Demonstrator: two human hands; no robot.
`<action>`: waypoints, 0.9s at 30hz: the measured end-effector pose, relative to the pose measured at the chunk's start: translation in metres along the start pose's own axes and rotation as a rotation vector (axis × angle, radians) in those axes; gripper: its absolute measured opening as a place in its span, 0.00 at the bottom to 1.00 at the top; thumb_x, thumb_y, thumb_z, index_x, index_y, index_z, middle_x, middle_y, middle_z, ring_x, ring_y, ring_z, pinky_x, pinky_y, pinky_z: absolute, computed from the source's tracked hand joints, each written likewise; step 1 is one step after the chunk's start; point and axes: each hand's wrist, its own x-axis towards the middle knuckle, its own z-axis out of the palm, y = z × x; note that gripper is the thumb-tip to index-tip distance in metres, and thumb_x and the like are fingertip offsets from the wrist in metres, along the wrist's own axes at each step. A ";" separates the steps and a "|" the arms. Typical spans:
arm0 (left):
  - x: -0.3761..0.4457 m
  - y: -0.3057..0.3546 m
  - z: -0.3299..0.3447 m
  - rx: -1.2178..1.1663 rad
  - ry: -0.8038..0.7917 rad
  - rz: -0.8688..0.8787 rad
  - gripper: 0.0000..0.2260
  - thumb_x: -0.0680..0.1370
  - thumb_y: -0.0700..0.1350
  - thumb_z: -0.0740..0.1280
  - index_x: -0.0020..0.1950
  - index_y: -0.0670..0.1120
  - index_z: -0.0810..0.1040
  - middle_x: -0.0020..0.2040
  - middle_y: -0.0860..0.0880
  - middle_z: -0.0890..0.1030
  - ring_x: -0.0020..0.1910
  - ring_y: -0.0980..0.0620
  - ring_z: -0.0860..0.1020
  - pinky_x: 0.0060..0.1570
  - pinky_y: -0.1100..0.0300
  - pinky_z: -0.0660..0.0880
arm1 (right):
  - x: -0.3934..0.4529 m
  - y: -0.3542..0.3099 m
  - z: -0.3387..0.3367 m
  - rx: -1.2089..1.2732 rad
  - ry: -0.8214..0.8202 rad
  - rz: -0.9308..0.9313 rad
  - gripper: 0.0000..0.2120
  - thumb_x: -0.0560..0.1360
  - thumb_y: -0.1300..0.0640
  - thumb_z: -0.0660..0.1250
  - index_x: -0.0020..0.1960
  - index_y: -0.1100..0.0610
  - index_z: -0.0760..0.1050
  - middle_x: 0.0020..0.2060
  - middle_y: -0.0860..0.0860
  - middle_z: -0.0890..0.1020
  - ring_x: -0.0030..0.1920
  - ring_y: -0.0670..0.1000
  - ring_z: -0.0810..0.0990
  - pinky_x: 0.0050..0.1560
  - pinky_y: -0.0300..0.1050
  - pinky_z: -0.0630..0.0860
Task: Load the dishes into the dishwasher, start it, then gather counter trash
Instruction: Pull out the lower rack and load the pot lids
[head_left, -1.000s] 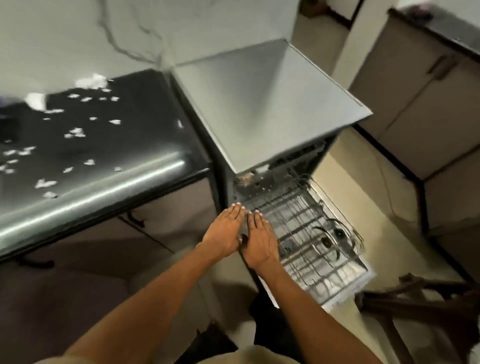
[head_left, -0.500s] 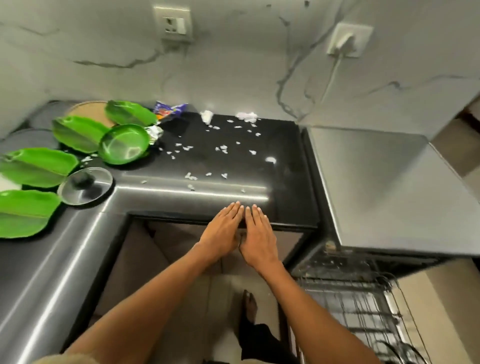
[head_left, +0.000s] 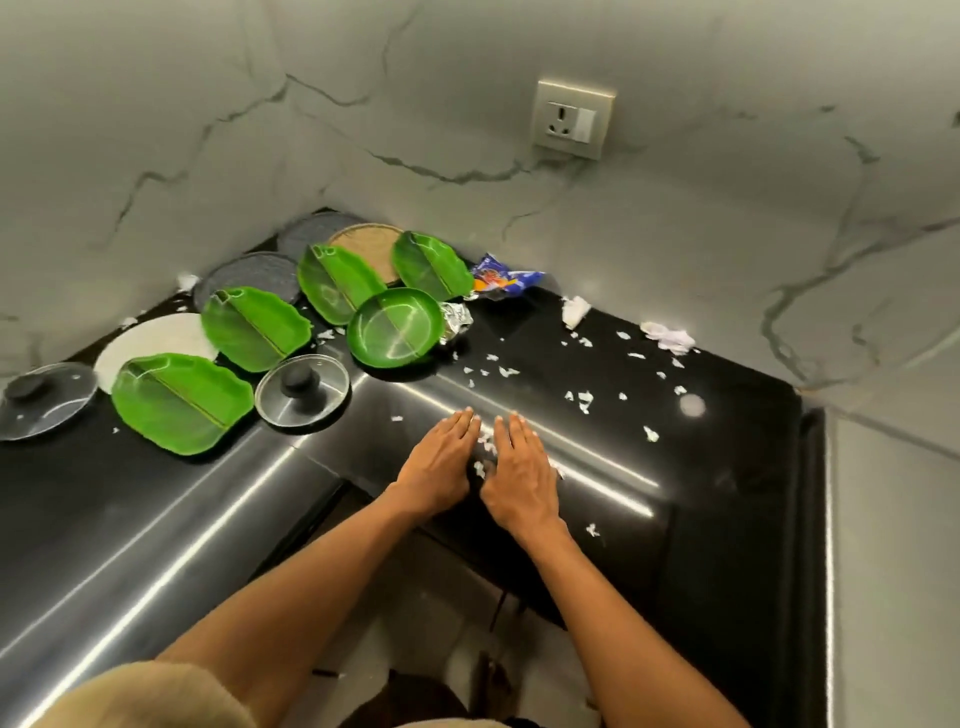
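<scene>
Both hands, the left hand (head_left: 441, 462) and right hand (head_left: 519, 470), hover flat and released, fingers straight, holding nothing, side by side over the black table (head_left: 727, 493) near its inner corner. Just beyond them to the left lies a glass lid (head_left: 303, 391), then green leaf plates (head_left: 182, 402) and a round green plate (head_left: 395, 328). Paper scraps (head_left: 582, 400) scatter to the right of that lid. Loading seems hardly begun; next, probably, a reach for the nearest dish.

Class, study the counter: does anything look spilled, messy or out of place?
Yes. Torn white paper scraps litter the black counter, and crumpled foil plus a blue wrapper lie beside the round green plate.
</scene>
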 end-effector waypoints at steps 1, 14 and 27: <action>0.004 -0.006 -0.002 0.007 0.003 -0.029 0.32 0.78 0.40 0.60 0.81 0.40 0.53 0.82 0.41 0.53 0.81 0.48 0.51 0.79 0.56 0.47 | 0.011 -0.001 0.003 -0.004 -0.015 -0.023 0.33 0.81 0.55 0.60 0.83 0.58 0.51 0.82 0.56 0.52 0.82 0.53 0.47 0.81 0.46 0.41; 0.007 -0.118 -0.032 -0.005 0.031 -0.319 0.33 0.79 0.44 0.62 0.81 0.39 0.55 0.81 0.41 0.55 0.81 0.45 0.53 0.79 0.56 0.47 | 0.115 -0.090 0.048 -0.002 -0.182 -0.277 0.35 0.80 0.55 0.61 0.82 0.59 0.51 0.82 0.58 0.53 0.82 0.54 0.49 0.80 0.46 0.41; -0.027 -0.222 -0.064 -0.103 0.204 -0.439 0.32 0.74 0.38 0.66 0.78 0.35 0.63 0.78 0.37 0.63 0.78 0.41 0.62 0.78 0.49 0.58 | 0.162 -0.205 0.086 0.079 -0.273 -0.472 0.34 0.78 0.56 0.65 0.80 0.57 0.57 0.79 0.56 0.61 0.81 0.53 0.54 0.81 0.46 0.47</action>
